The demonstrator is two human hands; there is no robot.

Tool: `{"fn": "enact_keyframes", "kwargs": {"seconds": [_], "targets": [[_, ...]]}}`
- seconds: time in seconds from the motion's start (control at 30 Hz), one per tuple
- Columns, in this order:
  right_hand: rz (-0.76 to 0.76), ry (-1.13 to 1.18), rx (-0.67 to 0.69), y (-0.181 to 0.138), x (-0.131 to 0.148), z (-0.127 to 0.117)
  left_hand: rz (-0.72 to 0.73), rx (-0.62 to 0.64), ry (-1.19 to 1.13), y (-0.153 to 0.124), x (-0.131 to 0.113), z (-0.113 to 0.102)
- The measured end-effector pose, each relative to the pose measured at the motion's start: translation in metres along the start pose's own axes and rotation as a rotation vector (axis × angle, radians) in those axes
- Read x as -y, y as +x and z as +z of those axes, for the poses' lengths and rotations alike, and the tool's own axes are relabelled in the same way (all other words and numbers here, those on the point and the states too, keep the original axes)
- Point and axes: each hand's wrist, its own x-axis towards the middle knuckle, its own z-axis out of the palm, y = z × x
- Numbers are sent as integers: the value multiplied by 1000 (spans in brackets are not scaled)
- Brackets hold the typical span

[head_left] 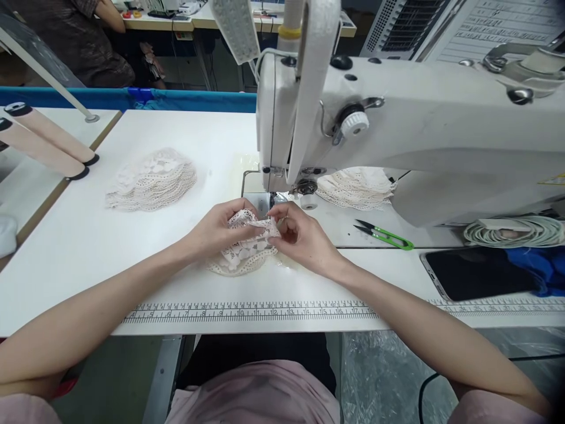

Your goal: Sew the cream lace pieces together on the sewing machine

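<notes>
A cream lace piece (247, 253) is held between both hands, just in front of the sewing machine's needle area. My left hand (225, 227) grips its left and upper part, thumb on top. My right hand (302, 235) pinches the right edge with thumb and fingers. The lower scalloped border of the lace hangs onto the white table. Directly behind the hands is the presser foot (276, 200) of the white sewing machine (371, 123), partly hidden by the fingers.
One stack of lace pieces (152, 179) lies to the left, another lace stack (357, 188) behind the needle. Green thread snips (384, 234), a phone (479, 274) and coiled cord (514, 231) are at right. A ruler strip (265, 312) runs along the front edge. Another person (75, 41) sits beyond.
</notes>
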Motion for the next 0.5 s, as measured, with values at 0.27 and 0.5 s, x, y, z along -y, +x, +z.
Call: {"fn": "enact_keyframes", "kwargs": {"seconds": [0.27,0.5], "targets": [[19,22,-147,1,-1,-1,99,-64,95,0,1,0],[162,377,-94,-2,2,1,118,-85,146,-3,1,3]]}}
